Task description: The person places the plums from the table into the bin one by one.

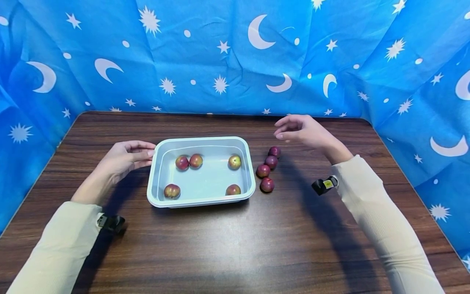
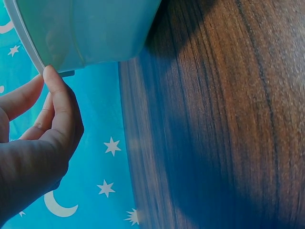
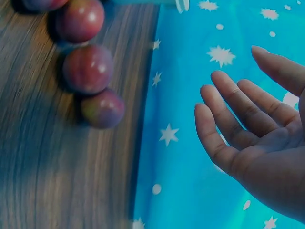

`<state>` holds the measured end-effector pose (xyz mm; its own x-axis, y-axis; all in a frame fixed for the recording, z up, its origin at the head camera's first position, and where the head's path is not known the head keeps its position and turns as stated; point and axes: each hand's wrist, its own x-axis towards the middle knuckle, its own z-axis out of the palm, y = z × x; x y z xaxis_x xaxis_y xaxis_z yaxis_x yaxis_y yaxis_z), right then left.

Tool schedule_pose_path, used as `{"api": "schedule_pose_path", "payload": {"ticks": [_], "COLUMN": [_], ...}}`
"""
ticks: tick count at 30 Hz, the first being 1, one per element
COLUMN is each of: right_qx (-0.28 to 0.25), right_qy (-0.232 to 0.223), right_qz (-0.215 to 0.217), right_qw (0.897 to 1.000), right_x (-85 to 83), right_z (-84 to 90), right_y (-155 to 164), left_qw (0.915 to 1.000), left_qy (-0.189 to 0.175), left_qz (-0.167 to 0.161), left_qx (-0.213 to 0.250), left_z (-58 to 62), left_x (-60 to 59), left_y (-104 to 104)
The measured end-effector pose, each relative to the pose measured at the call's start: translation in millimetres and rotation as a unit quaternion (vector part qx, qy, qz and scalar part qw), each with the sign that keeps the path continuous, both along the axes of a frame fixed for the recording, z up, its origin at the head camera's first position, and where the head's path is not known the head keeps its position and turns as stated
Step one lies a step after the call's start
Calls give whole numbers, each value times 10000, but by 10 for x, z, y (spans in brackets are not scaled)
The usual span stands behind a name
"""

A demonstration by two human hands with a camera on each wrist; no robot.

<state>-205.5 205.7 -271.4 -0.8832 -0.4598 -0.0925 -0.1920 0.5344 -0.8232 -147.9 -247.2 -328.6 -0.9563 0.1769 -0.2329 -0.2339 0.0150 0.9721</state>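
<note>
A white plastic tub (image 1: 202,188) sits in the middle of the table, with several red-and-yellow plums inside, among them a yellowish plum (image 1: 234,162) at the right. My left hand (image 1: 126,159) pinches the tub's left rim between thumb and fingers; the left wrist view shows this hand (image 2: 52,124) at the rim's corner. Just right of the tub, several dark red plums lie in a crooked row, the nearest plum (image 1: 267,185) closest to me. Above and behind that row hovers my right hand (image 1: 302,130), empty, its fingers loosely bent. In the right wrist view a plum (image 3: 88,69) lies apart from the fingers.
The brown wood-grain table (image 1: 235,253) spreads out in front of the tub. A blue cloth (image 1: 220,53) with white moons and stars hangs along the back and both sides. Black wrist cameras sit on both sleeves, one camera (image 1: 324,185) on the right.
</note>
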Motion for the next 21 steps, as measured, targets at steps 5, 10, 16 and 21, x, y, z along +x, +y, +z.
{"api": "schedule_pose_path", "payload": {"ticks": [5, 10, 16, 21], "right_qx": [135, 95, 68, 106], "right_qy": [-109, -283, -515, -643], "right_qz": [-177, -318, -399, -379], "right_qw": [9997, 9990, 9979, 9972], "right_x": [-37, -71, -109, -131], "right_z": [-74, -152, -260, -367], "right_y": [99, 164, 221, 256], "left_qw": [10000, 10000, 10000, 9999], "left_qy": [-28, 3, 42, 77], "left_qz": [7, -14, -26, -31], "left_qx": [7, -12, 5, 68], "left_z": [2, 2, 2, -6], "left_x": [-3, -6, -7, -8], "left_y": [3, 2, 7, 13]}}
